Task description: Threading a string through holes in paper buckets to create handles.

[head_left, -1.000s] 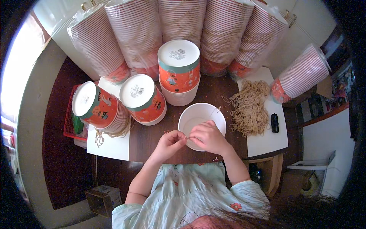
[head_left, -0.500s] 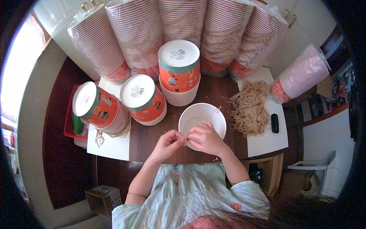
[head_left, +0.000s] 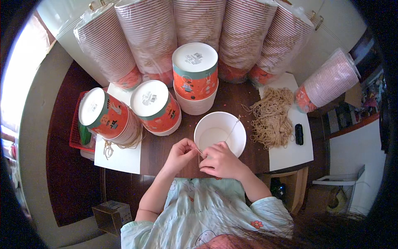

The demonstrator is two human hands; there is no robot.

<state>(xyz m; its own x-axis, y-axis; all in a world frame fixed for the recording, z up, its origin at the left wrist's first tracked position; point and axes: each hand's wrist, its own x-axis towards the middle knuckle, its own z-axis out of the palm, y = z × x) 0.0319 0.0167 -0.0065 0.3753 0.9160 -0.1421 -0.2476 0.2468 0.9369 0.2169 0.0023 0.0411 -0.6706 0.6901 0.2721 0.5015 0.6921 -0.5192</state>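
Note:
A white paper bucket stands mouth up before me. A tan cord runs from its far right rim across the inside to my hands at the near left rim. My left hand pinches the cord between thumb and fingertips. Close beside it, my right hand also grips the cord, its fingers curled over the bucket's near edge. A short piece of cord hangs down between the hands. The fingers partly cover where the cord meets the near rim.
Upside-down orange printed buckets stand in stacks behind and left. Tall plastic-wrapped bucket stacks line the back. A heap of tan cords lies right, beside a black object. A red basket is at far left.
The hands have shifted slightly, the right one a little lower. The cord is now drawn straighter across the bucket, and a loose piece shows between the hands.

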